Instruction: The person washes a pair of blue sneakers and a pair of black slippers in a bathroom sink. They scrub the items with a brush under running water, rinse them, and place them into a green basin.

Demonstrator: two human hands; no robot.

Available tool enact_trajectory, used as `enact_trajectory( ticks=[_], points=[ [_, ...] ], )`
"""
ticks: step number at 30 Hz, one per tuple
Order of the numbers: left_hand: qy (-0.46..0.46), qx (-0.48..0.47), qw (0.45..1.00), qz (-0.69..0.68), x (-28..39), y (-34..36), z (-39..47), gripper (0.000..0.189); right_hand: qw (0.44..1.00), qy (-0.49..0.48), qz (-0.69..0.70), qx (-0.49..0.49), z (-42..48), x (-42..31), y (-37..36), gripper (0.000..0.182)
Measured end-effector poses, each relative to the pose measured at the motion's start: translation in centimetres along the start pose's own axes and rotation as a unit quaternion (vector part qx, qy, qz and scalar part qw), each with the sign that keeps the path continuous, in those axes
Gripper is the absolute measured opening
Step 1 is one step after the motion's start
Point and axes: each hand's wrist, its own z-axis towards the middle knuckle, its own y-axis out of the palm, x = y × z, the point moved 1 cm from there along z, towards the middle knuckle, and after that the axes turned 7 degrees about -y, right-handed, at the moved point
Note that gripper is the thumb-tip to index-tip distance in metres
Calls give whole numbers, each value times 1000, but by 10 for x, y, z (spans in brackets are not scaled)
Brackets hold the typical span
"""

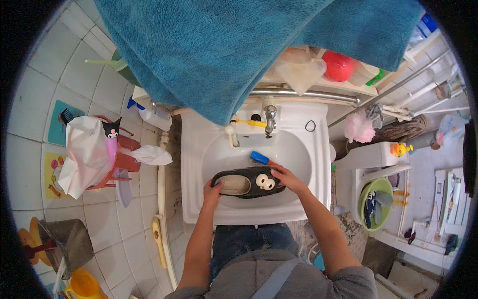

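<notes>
A black shoe [252, 187] with a beige insole and two round cartoon eyes lies sideways over the basin of the white washbasin [194, 209]. My left hand [212, 191] grips its left end, the thumb at the opening's edge. At its right end my right hand [286, 178] holds the shoe near the eyes. A brush with a blue head [260, 157] and an orange handle rests in the basin just behind the shoe; its handle reaches to my right fingers, and whether they touch it I cannot tell.
A metal faucet [269, 117] stands at the basin's back, beside a yellow-handled toothbrush [250, 122] and a dark hair tie [310, 126]. A blue towel [209, 48] hangs over the back rim. Right is a green basin [387, 216] holding shoes; left, a red wall basket [125, 159].
</notes>
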Motion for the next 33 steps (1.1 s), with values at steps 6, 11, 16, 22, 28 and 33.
enact_trajectory(
  ticks=[6, 11, 16, 22, 28, 33],
  points=[
    [63, 80, 995, -19, 18, -25, -45, 19, 838, -148, -518, 85, 115, 69, -9, 61],
    [70, 142, 987, 19, 1, -49, -55, 20, 765, -11, -642, 53, 132, 47, 39, 60],
    [64, 164, 983, 44, -19, -57, -45, 23, 708, -11, -706, 28, 150, 64, 42, 59],
    [34, 128, 991, -35, -3, -42, -58, 29, 845, -61, -531, 1, 149, 62, 8, 54],
    [10, 95, 989, -111, 0, -35, -48, 33, 809, -166, -563, 25, 82, -9, 19, 48],
    [39, 75, 982, -167, 0, -15, -14, 33, 850, -281, -433, 109, 39, -57, 45, 50]
  ],
)
